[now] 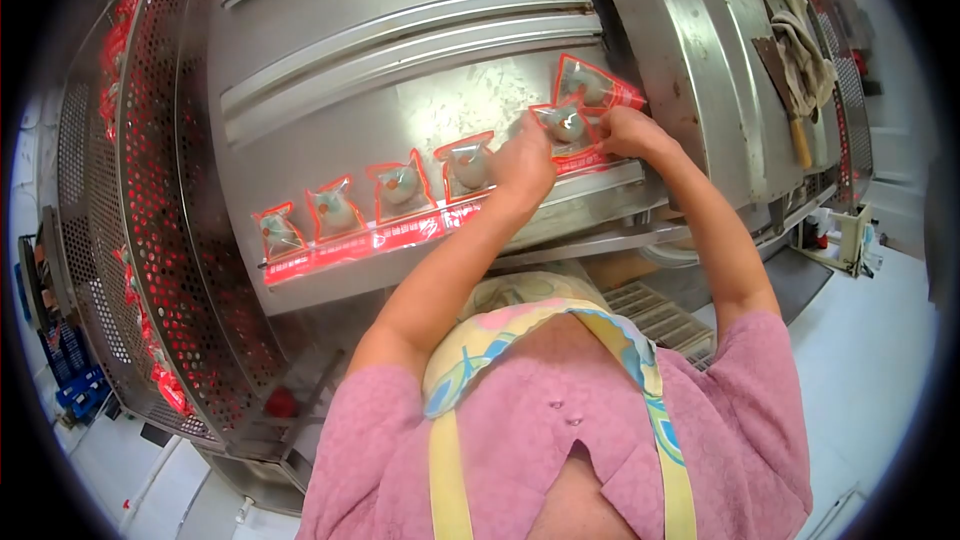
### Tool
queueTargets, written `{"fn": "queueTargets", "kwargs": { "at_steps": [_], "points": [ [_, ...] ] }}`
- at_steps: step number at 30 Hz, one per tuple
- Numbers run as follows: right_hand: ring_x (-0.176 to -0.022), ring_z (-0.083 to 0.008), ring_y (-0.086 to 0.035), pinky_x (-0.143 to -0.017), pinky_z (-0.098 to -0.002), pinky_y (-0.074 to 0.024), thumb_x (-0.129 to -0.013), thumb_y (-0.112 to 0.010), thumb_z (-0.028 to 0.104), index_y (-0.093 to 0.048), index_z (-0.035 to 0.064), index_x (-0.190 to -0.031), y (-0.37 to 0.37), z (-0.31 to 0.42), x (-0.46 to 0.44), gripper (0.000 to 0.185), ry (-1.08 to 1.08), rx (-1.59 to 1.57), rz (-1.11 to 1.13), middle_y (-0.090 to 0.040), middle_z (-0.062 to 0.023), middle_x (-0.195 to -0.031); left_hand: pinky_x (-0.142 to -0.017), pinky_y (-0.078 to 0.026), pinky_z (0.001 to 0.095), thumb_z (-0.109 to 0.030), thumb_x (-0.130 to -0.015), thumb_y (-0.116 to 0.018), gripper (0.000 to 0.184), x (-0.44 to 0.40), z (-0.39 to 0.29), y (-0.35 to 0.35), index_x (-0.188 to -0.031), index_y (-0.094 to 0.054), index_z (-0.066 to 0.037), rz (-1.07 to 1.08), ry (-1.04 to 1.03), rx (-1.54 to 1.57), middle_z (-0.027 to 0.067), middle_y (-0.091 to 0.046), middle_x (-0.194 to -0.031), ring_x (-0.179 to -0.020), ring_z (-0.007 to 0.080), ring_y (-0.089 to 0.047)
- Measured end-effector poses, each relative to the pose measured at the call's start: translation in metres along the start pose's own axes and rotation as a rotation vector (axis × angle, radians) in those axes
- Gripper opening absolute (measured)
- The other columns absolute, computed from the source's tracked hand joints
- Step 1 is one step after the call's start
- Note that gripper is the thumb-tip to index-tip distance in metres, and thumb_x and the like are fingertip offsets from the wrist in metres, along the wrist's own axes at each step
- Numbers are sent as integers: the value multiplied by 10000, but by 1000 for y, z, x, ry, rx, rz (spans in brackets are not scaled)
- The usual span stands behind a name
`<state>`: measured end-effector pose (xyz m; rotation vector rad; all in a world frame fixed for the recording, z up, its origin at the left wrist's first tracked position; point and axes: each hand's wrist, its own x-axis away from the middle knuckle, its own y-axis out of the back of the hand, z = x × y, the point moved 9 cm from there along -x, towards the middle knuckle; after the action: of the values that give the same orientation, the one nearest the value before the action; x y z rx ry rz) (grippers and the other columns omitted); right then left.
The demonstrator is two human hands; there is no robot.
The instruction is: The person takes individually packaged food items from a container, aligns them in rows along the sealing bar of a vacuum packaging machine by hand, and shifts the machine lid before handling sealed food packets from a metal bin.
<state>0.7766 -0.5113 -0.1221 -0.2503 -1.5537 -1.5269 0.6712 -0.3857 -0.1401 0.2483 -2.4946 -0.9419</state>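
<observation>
Several clear, red-edged bags, each with a pale round item inside, lie in a row along the near edge of the steel table, from a leftmost bag (279, 231) to a bag (468, 168) beside my left hand (524, 162). My left hand is closed, its fingertips at the left side of another bag (566, 126); what it grips is hidden. My right hand (627, 132) pinches the right edge of that same bag. Just beyond, one more bag (592, 88) lies tilted near my right fingers.
Metal rails (410, 45) cross the steel table (330, 130). Perforated metal baskets (150, 200) with red packets stand at the left. At the right are a cloth (797, 35) and a wooden-handled tool (801, 143) on a steel ledge.
</observation>
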Motion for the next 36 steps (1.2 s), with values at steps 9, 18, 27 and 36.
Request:
{"fn": "queueTargets", "kwargs": {
  "at_steps": [9, 18, 27, 36],
  "points": [
    [-958, -321, -641, -788, -405, -523, -786, -601, 210, -677, 34, -967, 14, 8, 10, 264, -125, 352, -11, -662, -164, -1015, -731, -473, 485, -263, -719, -725, 583, 0, -12, -3, -1114, -381, -6, 125, 16, 156, 249, -620, -951, -898, 409, -614],
    [-947, -297, -645, -751, -388, -537, -697, -679, 106, -670, 68, -971, 8, -2, -1, 277, -129, 433, 42, -673, -127, -980, -709, -465, 418, -128, -609, -764, 454, 48, -73, 23, -990, -537, -31, -309, -621, 156, 120, -555, -863, -865, 331, -553],
    [-906, -272, -661, -729, -373, -537, -661, -715, 118, -684, 70, -932, 9, -3, -3, 277, -125, 506, 53, -678, -130, -973, -663, -467, 360, -67, -654, -595, 111, 51, -99, -21, -762, -617, -58, -210, -853, -135, 88, -543, -821, -843, 261, -536],
    [-866, -319, -659, -722, -393, -532, -666, -660, 96, -693, 36, -835, 6, -2, -9, 182, -91, 454, -69, -671, -177, -904, -609, -430, 345, -90, -685, -565, 171, 59, -111, -34, -848, -604, -55, -335, -960, -87, 79, -536, -796, -788, 232, -525]
  ]
}}
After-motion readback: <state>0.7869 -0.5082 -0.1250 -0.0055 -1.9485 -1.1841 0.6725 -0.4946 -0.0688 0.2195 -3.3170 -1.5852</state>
